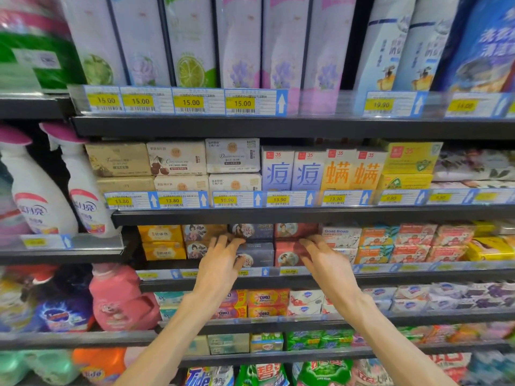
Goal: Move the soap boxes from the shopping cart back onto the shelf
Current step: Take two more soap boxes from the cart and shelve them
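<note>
Hands (223,260) open, fingertips on soap boxes (257,253)

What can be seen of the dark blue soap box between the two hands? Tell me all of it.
The dark blue soap box is a rectangular carton, cardboard by its look, with a round portrait emblem at its lower left. It sits upright, front outward, on the shelf under another dark box, with a red box to its right. The left hand has fingers on its left edge and top corner; the right hand rests on the red neighbour.
</note>
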Tool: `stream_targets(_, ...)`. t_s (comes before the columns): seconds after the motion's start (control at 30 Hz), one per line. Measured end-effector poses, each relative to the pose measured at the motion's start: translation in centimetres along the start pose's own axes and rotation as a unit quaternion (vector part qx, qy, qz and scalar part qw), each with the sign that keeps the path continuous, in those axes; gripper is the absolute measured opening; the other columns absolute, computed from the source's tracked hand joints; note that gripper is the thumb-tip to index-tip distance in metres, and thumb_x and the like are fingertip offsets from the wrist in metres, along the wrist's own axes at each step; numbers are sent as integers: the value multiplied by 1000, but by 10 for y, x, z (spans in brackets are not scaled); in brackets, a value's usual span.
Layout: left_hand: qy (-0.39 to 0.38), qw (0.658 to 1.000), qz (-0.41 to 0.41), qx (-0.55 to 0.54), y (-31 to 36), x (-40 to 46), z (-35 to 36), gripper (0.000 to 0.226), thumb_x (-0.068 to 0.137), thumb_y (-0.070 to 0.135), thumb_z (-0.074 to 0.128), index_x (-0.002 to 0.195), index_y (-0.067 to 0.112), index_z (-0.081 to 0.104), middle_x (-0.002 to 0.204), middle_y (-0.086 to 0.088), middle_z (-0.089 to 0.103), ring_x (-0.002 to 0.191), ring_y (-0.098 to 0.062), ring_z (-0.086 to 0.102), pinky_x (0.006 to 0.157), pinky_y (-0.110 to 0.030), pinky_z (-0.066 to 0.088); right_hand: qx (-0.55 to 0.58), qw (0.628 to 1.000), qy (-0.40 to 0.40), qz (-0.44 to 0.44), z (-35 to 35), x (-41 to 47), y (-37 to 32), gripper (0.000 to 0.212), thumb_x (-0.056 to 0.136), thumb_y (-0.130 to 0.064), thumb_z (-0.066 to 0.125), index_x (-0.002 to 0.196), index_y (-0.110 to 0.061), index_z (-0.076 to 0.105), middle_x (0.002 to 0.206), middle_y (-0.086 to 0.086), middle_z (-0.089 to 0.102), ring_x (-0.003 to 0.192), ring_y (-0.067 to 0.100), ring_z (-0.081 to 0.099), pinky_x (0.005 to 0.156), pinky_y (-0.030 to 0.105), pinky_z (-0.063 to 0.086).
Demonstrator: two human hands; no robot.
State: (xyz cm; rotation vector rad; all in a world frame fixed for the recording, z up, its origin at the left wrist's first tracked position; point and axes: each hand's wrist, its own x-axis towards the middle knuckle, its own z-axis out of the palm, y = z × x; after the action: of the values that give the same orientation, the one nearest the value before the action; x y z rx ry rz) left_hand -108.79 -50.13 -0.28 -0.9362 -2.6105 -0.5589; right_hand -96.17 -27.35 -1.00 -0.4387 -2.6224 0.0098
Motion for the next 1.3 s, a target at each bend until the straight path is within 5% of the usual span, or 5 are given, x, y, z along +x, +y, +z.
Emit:
stream_targets(0.17,35,999,14,6,-3,-25,-11,38,91,36,66,127,25,60,123,4,56,115,-19,51,89,-34,51,22,998,18,-59,-15,-6,-20,30,93,-32,64,122,-25,62,117,-6,59,81,17,69,48,31,54)
stream_targets(0.53,81,982,-143,94,-40,-185,-80,51,88,42,64,135,26,53,137,2,49,131,-22,44,103,-42,42,166,922,-25,-348,3,-22,-130,49,84,-33,74,129,-18,62,127,1,64,113,24,62,85,40,55)
stream_targets(0.87,74,874,-419,233,-70,-422,-192,66,89,57,55,145,26,43,154,-3,40,144,-31,32,114,-51,28,240,801,-42,-547,-23,-104,-334,68,66,-48,85,124,-17,66,122,5,68,115,27,64,96,50,49)
stream_targets(1.03,74,821,-502,263,-89,-519,-245,80,86,72,29,148,21,43,153,-11,43,143,-37,37,111,-61,32,246,748,-45,-614,-57,-157,-438,73,61,-51,87,122,-16,67,118,8,69,112,28,66,94,54,51)
stream_targets(1.3,89,779,-562,264,-151,-647,-323,85,85,73,32,149,19,42,156,-13,39,145,-39,33,112,-64,29,268,688,-65,-671,-84,-248,-617,71,77,-49,76,137,-17,56,133,9,61,124,30,57,103,51,46)
